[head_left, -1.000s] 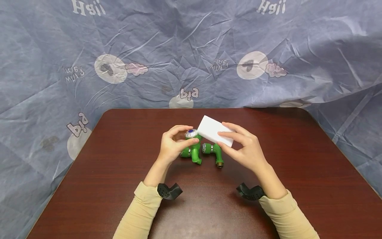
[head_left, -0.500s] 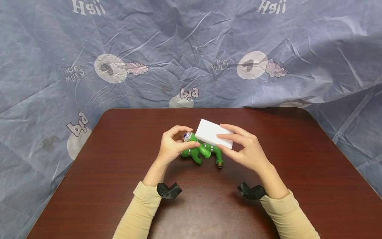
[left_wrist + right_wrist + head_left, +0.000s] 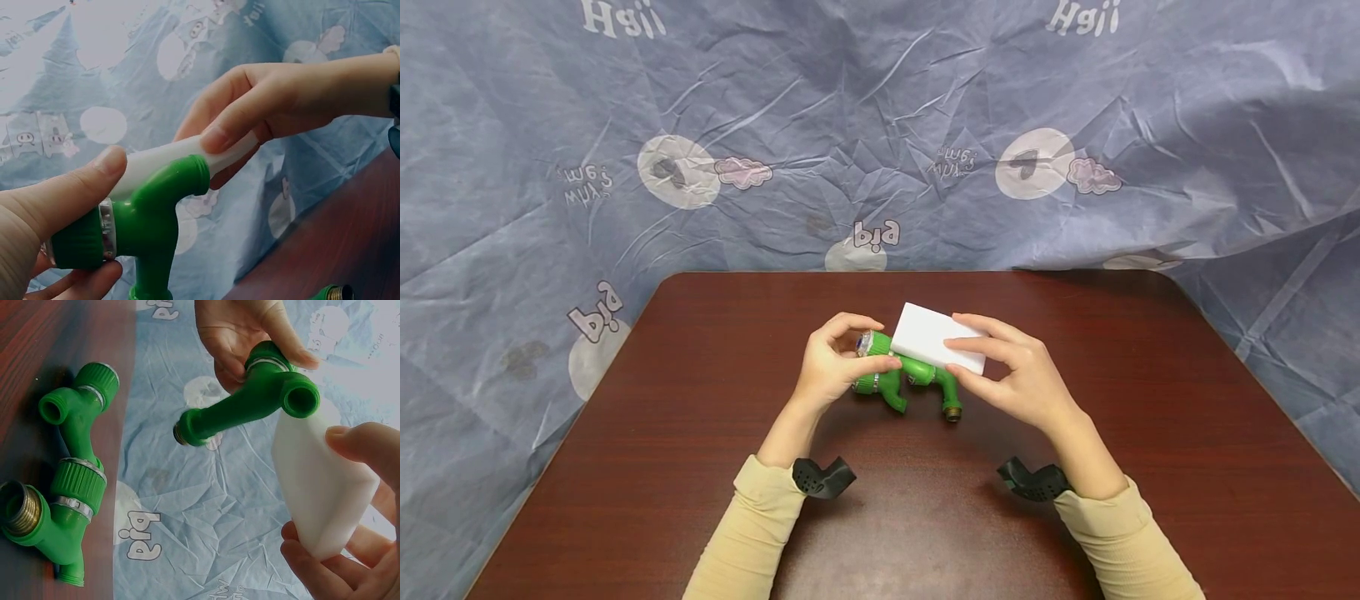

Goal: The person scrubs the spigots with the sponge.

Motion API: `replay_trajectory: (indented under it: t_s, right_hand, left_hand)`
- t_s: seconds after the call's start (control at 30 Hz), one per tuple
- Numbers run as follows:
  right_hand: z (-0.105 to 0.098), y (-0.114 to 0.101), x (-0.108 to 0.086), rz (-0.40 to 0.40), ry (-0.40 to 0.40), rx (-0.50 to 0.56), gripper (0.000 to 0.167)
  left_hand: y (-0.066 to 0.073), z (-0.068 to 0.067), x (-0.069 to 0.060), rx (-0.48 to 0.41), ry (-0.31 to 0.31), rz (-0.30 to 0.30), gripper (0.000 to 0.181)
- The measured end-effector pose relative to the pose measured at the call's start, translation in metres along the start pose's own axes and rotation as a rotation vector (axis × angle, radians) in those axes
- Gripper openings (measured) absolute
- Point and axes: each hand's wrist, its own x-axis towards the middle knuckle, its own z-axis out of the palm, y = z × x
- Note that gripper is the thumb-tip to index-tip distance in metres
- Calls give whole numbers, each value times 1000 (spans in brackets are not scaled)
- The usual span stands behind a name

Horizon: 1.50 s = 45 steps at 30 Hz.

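My left hand (image 3: pixel 835 360) grips a green plastic tap (image 3: pixel 153 215) by its ribbed knob, which has a silver ring. In the right wrist view this tap (image 3: pixel 250 403) is held in the air, its short spout and brass-threaded end showing. My right hand (image 3: pixel 1028 372) pinches a white sponge block (image 3: pixel 928 337) between thumb and fingers. The block lies right against the tap's side near the spout and seems to touch it; in the left wrist view the tap hides part of it. Below the hands, two more green taps (image 3: pixel 891 393) (image 3: pixel 78 422) lie on the table.
The dark red-brown wooden table (image 3: pixel 880 500) spreads round both hands. Behind it hangs a wrinkled blue-grey printed cloth (image 3: pixel 820 108). Black wrist mounts (image 3: pixel 823 479) sit on both forearms, over beige sleeves (image 3: pixel 745 533).
My left hand has turned the held tap, so its knob top faces left and its body points right. My right hand has lowered the sponge block slightly, to the left. The lying taps have not moved.
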Motion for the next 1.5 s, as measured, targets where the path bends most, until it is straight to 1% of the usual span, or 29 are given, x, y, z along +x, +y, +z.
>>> replay_trajectory:
  t_s: [0.07, 0.1, 0.2, 0.27, 0.33, 0.47, 0.57, 0.7, 0.77, 0.87, 1.0, 1.13, 1.2, 1.23, 1.33, 1.43, 1.5]
  right_hand:
    - [0, 0, 0, 12, -9, -3, 28]
    - [0, -1, 0, 15, -11, -4, 27]
    - [-1, 0, -1, 23, -24, -12, 26]
    - [-2, 1, -1, 16, -23, -19, 26]
    - [-2, 2, -1, 2, -15, -23, 26]
    - [-2, 2, 0, -14, 4, -20, 27]
    - [-3, 2, 0, 3, 10, -11, 28]
    - [-5, 0, -1, 29, 17, -6, 29]
    - [-5, 0, -1, 33, 20, -2, 29]
    - [-6, -1, 0, 21, 22, 5, 30]
    - [-7, -1, 1, -7, 33, 16, 31]
    - [-10, -2, 2, -17, 65, 43, 33]
    - [-11, -2, 3, -28, 82, 69, 33]
    - [-11, -3, 3, -35, 84, 80, 34]
    - [-11, -3, 5, -68, 73, 96, 34]
    - [-11, -2, 5, -83, 46, 57, 32]
    - [-11, -2, 4, -71, 51, 13, 30]
  left_hand:
    - [-8, -2, 1, -19, -21, -16, 42]
    - [-12, -3, 1, -41, -34, -36, 42]
    - [-23, -5, 2, -135, -77, -136, 44]
    - [-23, -5, 2, -181, -111, -200, 46]
    - [-23, -4, 2, -212, -143, -239, 47]
    - [-23, -3, 2, -235, -182, -266, 48]
    - [-23, -3, 2, -219, -179, -269, 48]
    - [-23, -3, 2, -194, -158, -272, 48]
    - [-23, -3, 2, -189, -147, -265, 48]
    - [-23, -2, 2, -175, -120, -239, 47]
    - [-24, -1, 2, -130, -72, -187, 43]
    - [-23, 1, 2, -84, -46, -159, 43]
    - [-20, 3, 1, -55, -36, -140, 43]
    - [-17, 4, 1, -38, -32, -125, 43]
    - [-6, 5, -1, 29, -14, -58, 43]
    - [4, 7, -3, 124, 17, 9, 42]
    - [5, 8, -3, 180, 47, 38, 41]
